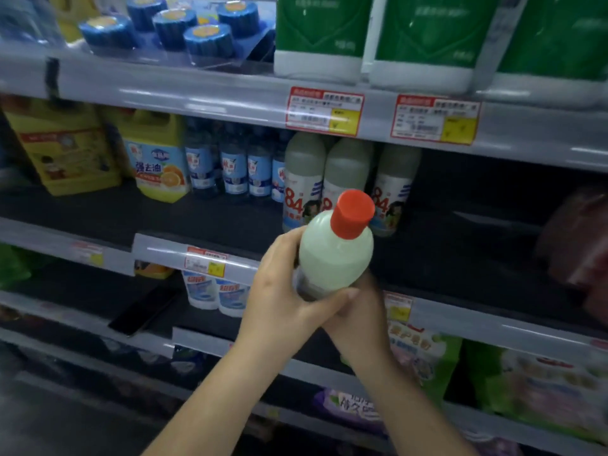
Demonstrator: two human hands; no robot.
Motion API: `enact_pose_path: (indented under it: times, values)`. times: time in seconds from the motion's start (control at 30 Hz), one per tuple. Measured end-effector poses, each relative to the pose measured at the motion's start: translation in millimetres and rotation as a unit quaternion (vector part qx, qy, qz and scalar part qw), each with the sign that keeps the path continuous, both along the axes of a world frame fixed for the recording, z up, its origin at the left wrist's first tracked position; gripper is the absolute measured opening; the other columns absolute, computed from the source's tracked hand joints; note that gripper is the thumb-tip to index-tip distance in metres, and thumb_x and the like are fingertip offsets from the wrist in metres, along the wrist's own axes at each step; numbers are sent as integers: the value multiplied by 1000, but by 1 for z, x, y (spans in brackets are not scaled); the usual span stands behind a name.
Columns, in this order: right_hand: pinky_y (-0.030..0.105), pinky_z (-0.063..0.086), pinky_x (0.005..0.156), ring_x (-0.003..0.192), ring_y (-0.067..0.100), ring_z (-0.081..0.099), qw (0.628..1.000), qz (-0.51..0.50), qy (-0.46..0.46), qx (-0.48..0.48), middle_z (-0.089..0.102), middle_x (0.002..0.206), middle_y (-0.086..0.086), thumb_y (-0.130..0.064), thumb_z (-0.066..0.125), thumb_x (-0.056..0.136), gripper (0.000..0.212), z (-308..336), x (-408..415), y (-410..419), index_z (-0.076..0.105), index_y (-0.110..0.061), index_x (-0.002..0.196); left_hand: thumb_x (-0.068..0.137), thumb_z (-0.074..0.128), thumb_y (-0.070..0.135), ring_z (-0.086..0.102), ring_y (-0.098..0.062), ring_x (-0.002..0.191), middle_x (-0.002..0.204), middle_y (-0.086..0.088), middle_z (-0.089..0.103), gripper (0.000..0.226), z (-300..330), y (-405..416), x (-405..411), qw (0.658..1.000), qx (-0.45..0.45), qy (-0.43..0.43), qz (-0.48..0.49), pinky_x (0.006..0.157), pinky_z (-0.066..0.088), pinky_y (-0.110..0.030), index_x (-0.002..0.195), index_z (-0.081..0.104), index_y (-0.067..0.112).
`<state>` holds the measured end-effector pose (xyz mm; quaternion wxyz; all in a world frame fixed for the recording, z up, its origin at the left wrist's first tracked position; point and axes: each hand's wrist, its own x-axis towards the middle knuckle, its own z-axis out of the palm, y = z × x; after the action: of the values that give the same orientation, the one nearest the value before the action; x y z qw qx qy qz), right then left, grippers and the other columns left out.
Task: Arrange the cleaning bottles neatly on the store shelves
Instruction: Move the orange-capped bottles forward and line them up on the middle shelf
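I hold a pale green bottle with an orange-red cap (335,255) in front of the shelves, tilted slightly right. My left hand (279,287) wraps its left side with the thumb across the lower body. My right hand (358,311) grips it from below and behind, mostly hidden by the left. Just beyond the cap, three matching white bottles marked "84" (304,182) stand upright on the dark middle shelf (460,245).
Blue-labelled bottles (233,166) and yellow jugs (158,156) stand left of the white ones. Green-and-white packs (322,34) fill the top shelf. To the right of the white bottles the shelf is bare up to a reddish pack (579,245). Price tags (324,110) line the shelf rails.
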<state>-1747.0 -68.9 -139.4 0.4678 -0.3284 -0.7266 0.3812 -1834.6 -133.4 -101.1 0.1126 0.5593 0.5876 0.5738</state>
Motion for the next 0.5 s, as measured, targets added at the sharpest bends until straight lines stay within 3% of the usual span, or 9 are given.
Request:
enact_pose_path:
  times: [0.07,0.13,0.2,0.33,0.4,0.5]
  values:
    - [8,45,78,97,-4,58,999,-33,-7,32,62,105,-7,-45,68,63,53,3,14,13,55,-21,109,63,77,36,47,1,112,119,20,52,69,4,11,4,999,0,18,-36,90,41,-14,124,44,34]
    - [0,41,74,97,-1,57,997,-56,-19,53,61,106,-7,-34,76,63,57,10,26,27,56,-14,112,66,79,31,49,-3,114,122,15,53,71,7,23,8,997,-12,29,-66,93,44,-22,128,44,29]
    - [-1,40,75,101,2,55,995,-71,-27,61,59,109,-8,-20,81,65,61,14,37,37,54,-13,119,68,80,26,50,-2,112,121,13,55,69,10,36,11,995,-25,37,-87,91,46,-21,128,44,27]
    - [13,48,80,102,5,54,993,-93,-33,70,57,112,-5,-11,80,66,66,17,50,60,50,-18,124,68,79,20,47,11,96,104,29,49,65,13,58,23,996,-22,30,-82,76,38,2,125,47,19]
    - [14,48,80,103,8,56,993,-96,-24,69,57,112,-5,-13,79,66,67,16,55,67,47,-26,124,69,78,19,44,11,96,103,28,47,62,11,66,30,996,-14,31,-78,76,34,5,123,47,23]
    - [33,54,84,105,14,59,995,-89,-12,53,59,114,-2,-21,75,65,60,15,60,74,47,-30,119,70,77,16,49,7,100,107,27,49,59,3,79,38,996,7,14,-89,80,36,2,112,43,38]
